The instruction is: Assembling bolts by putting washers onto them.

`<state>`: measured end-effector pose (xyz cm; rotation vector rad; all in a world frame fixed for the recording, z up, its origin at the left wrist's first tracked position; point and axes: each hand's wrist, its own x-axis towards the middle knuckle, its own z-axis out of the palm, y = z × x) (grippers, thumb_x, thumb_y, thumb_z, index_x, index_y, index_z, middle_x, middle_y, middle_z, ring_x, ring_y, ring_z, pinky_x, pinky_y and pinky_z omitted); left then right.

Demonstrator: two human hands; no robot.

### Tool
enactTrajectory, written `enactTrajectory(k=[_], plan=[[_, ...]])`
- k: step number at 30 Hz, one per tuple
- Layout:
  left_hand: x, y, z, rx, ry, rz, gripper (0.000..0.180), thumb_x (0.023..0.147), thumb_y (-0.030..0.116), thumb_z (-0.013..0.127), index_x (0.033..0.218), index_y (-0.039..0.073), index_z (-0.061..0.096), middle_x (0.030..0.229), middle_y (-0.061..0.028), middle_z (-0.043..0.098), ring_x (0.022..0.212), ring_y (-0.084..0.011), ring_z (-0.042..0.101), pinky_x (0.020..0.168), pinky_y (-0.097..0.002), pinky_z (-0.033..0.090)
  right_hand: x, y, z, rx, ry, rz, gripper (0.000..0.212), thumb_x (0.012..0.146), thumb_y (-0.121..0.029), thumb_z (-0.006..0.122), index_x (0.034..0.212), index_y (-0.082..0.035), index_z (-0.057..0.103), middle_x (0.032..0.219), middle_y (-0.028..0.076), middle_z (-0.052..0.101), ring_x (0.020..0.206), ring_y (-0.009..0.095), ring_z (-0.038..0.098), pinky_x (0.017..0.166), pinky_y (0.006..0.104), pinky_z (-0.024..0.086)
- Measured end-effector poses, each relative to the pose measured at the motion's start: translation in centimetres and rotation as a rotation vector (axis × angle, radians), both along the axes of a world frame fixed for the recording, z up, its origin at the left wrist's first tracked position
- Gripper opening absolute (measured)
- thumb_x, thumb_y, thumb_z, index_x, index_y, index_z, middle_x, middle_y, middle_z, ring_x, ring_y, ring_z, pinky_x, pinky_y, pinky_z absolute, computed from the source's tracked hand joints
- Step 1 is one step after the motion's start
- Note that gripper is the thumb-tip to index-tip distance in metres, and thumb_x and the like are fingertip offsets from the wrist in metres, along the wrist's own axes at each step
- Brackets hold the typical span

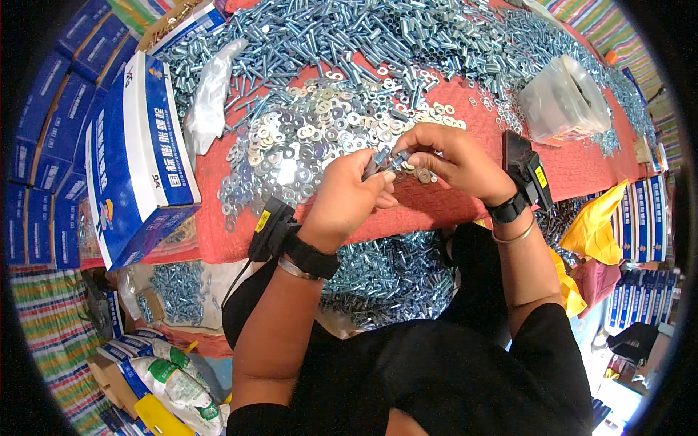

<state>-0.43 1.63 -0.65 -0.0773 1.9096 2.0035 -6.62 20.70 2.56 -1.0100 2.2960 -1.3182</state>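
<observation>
Over the near edge of the red-covered table, my two hands meet at the fingertips. My left hand (350, 190) is closed round a silvery metal bolt (377, 159), its end showing between thumb and fingers. My right hand (445, 160) pinches a small shiny metal fastener part (399, 160) against that end; its exact kind is partly hidden by the fingers. Just beyond my hands lies a spread heap of flat washers (320, 120). A few darker washers (424, 175) lie beside my right hand.
Loose bolts (291, 40) and metal sleeves (443, 43) are piled at the back. A blue-and-white carton (138, 160) and plastic bag (214, 98) stand left. A clear plastic tub (560, 102) sits right. More bolts (392, 276) fill the space below the table edge.
</observation>
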Motion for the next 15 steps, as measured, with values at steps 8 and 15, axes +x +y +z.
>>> enactTrajectory(k=[8, 15], plan=[[0.3, -0.7, 1.1, 0.034, -0.065, -0.016, 0.014, 0.091, 0.012, 0.053, 0.098, 0.001, 0.052, 0.082, -0.0071, 0.062, 0.071, -0.0162, 0.067, 0.059, -0.0249, 0.054, 0.1, -0.4, -0.7, -0.15, -0.047, 0.004, 0.017, 0.083, -0.004, 0.06, 0.1, -0.001, 0.06, 0.088, 0.006, 0.06, 0.082, 0.014, 0.058, 0.072, 0.0263, 0.046], [0.3, -1.0, 1.0, 0.03, -0.048, -0.021, 0.015, 0.091, 0.015, 0.054, 0.098, 0.002, 0.052, 0.082, -0.0065, 0.062, 0.072, -0.0168, 0.067, 0.056, -0.0237, 0.052, -0.1, -0.5, -1.4, -0.265, -0.247, -0.026, 0.017, 0.086, -0.007, 0.059, 0.101, 0.0, 0.059, 0.089, 0.004, 0.058, 0.082, 0.009, 0.054, 0.072, 0.0245, 0.046]])
